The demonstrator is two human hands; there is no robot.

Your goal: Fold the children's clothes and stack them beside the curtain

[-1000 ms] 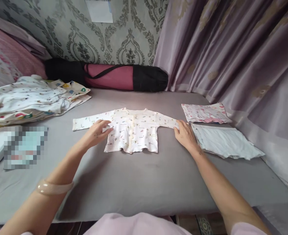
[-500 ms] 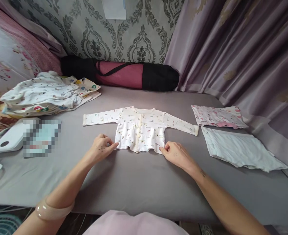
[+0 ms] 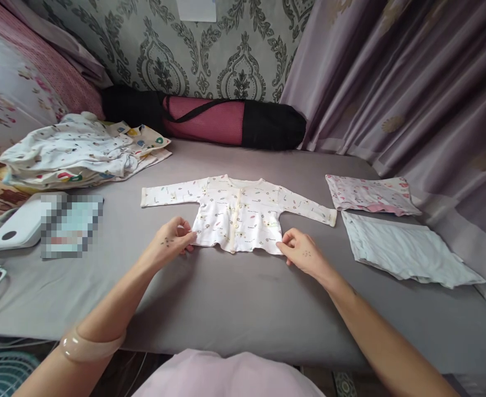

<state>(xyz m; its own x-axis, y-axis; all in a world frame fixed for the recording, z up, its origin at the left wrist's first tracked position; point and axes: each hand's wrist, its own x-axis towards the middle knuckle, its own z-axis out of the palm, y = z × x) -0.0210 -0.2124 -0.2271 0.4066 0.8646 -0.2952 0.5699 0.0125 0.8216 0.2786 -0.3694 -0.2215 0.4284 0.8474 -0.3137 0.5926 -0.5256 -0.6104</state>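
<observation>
A small white long-sleeved baby shirt (image 3: 238, 212) with a coloured print lies flat on the grey bed sheet (image 3: 235, 298), both sleeves spread outward. My left hand (image 3: 172, 242) pinches the shirt's lower left hem corner. My right hand (image 3: 303, 253) pinches the lower right hem corner. Both hands rest on the sheet at the shirt's bottom edge.
Two folded cloths lie to the right: a pink printed one (image 3: 371, 194) and a pale blue one (image 3: 404, 251). A pile of printed baby clothes (image 3: 77, 154) sits at the left. A rolled mat in a black bag (image 3: 226, 118) lies against the wall. A white device (image 3: 17, 229) is at far left.
My hands left the sleeves, came down to the shirt's bottom hem, and now pinch its two lower corners. The view shifted slightly left.
</observation>
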